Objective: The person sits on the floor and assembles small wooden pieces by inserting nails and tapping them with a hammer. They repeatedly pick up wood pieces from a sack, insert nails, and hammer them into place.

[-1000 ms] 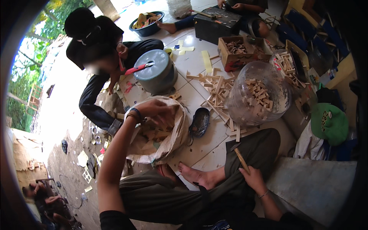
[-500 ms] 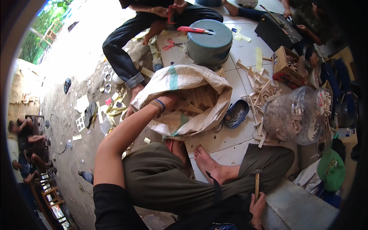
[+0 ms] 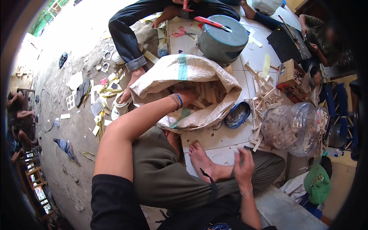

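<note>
My left hand reaches into the mouth of a white woven sack with green stripes. Cut wooden pieces fill the opening, and my fingers are hidden among them. Above my right shin, my right hand is raised with its fingers curled. A small dark hammer head shows by its fingertips; the handle is mostly hidden by the hand. Just right of the sack sits a blue oval dish of nails.
A heap of wooden pieces lies beside a large clear plastic jar. Beyond the sack, a red cutter rests on a grey-green round tub. Another person's leg borders the sack's far left. A green cap lies right.
My right hand has risen from beside my thigh, moving forward and left with the hammer. My left hand is still in the sack. The whole view has shifted slightly.
</note>
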A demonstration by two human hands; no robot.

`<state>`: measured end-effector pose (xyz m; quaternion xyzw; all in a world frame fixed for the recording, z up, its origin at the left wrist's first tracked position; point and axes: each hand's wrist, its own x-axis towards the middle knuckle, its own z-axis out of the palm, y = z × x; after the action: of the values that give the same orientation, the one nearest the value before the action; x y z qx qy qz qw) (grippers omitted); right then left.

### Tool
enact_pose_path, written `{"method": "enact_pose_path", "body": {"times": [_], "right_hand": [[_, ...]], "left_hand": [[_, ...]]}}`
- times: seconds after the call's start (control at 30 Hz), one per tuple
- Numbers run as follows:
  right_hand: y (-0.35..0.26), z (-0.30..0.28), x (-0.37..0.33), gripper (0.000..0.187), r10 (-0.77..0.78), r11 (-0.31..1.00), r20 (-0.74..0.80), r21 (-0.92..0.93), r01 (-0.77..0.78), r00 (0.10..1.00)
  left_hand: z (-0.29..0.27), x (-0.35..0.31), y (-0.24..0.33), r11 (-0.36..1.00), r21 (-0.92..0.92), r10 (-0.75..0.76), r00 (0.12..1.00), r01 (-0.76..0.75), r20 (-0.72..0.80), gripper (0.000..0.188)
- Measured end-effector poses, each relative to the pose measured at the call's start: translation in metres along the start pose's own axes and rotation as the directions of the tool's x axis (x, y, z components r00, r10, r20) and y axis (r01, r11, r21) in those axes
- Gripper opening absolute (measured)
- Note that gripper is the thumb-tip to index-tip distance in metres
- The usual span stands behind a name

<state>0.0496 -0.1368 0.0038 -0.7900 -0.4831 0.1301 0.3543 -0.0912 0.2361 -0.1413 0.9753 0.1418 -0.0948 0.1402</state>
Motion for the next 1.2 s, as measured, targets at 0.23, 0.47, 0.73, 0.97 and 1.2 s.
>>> {"method": "enact_pose_path", "body": {"times": [0.23,0.47,0.73,0.97,1.2], "right_hand": [[-0.022,0.127,0.162,0.028,-0.323,0.946,0.193,0.087,0.312,0.927],[0.043,0.19,0.216,0.032,-0.156,0.944,0.56,-0.158,0.29,0.813],[0.047,0.185,0.197,0.038,-0.021,0.951,0.552,-0.247,0.187,0.834],[0.057,0.179,0.198,0.05,0.108,0.994,0.48,-0.029,-0.107,0.871],[0.047,0.169,0.186,0.055,0.063,0.992,0.41,0.072,-0.101,0.91]], "left_hand": [[-0.006,-0.006,0.004,0.999,-0.029,-0.027,0.999,0.028,0.038,0.026],[0.002,-0.014,-0.004,0.999,-0.036,-0.025,0.997,0.022,-0.073,0.026],[0.004,-0.016,-0.005,0.998,0.022,-0.054,0.993,0.056,-0.109,0.028],[-0.009,-0.009,-0.018,0.824,-0.536,-0.268,0.96,0.185,-0.08,0.046],[-0.017,-0.017,0.023,0.294,-0.92,-0.449,0.887,0.259,0.106,0.069]]}}
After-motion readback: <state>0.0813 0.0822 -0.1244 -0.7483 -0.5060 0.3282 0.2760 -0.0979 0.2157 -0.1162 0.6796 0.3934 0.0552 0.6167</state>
